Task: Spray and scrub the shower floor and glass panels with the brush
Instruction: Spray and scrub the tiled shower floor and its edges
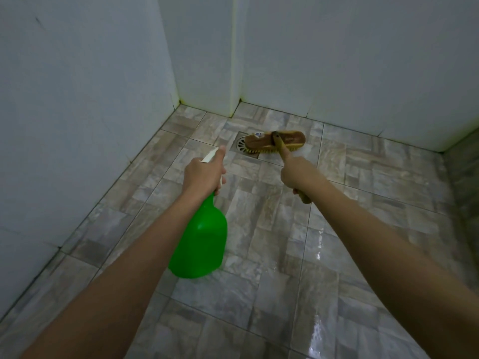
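While brush sits on floor by drain at 12 o'clock, our right hand grips handle, left hand grips spray bottle at 8; floor wet toward 5, panels likely remaining.

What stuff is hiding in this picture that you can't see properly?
All head view:
Green plastic spray bottle: its trigger is mostly hidden behind the left hand.
Round metal floor drain: its right part is covered by the wooden scrubbing brush.
Brush handle: its middle is hidden in the right hand.
Small sticker on the brush: too small to read.
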Demonstrator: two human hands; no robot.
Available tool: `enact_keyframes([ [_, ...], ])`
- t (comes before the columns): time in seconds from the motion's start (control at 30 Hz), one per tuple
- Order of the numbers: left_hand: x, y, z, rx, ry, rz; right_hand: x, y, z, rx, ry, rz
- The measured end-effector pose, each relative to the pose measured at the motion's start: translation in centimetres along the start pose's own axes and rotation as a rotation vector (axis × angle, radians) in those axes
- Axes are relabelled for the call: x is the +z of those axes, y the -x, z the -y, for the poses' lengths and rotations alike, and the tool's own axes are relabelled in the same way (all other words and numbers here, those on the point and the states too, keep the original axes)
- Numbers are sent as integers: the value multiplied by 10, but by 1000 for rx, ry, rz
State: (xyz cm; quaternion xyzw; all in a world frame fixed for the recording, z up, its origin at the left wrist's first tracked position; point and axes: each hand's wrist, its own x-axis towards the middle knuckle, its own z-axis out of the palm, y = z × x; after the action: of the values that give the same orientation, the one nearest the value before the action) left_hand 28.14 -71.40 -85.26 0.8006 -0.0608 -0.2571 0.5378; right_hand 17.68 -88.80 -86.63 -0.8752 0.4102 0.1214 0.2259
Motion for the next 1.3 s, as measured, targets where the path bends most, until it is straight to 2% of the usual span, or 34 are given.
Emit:
enact_keyframes([
  [0.2, -5, 0, 2, 2, -1, 11, 12, 9, -2, 35, -126, -64],
  [0.33, -13, -2, 1, 11, 14, -17, 29, 9, 4, 4, -27, -116],
  [0.43, -18, -3, 4, 13, 28, -40, 7, -28, 24, -72, 88, -160],
  [0.53, -19, 0, 7, 1, 34, -38, 8, -38, 43, -42, 140, -152],
  [0.63, -22, -1, 6, 3, 36, -60, 17, -33, 38, -89, 211, -108],
  [0.77, -26, -1, 2, 3, 59, -55, 8, -47, 36, -45, 278, -207],
  [0.87, -26, 0, 3, 2, 51, -50, 21, -41, 32, -127, 324, -146],
  [0.93, -28, 1, 4, 13, 41, -48, 9, -42, 26, -99, 336, -133],
  [1.0, -30, 3, 5, 15, 43, -48, 1, -49, 29, -41, 334, -154],
  [1.17, -31, 5, 5, 15, 27, -57, 17, -55, 25, -101, 241, -131],
  [1.27, -32, 7, 5, 12, 35, -60, 7, -57, 27, 6, 175, -194],
  [1.3, -32, 7, 6, 8, 41, -60, 12, -51, 32, -12, 182, -185],
])
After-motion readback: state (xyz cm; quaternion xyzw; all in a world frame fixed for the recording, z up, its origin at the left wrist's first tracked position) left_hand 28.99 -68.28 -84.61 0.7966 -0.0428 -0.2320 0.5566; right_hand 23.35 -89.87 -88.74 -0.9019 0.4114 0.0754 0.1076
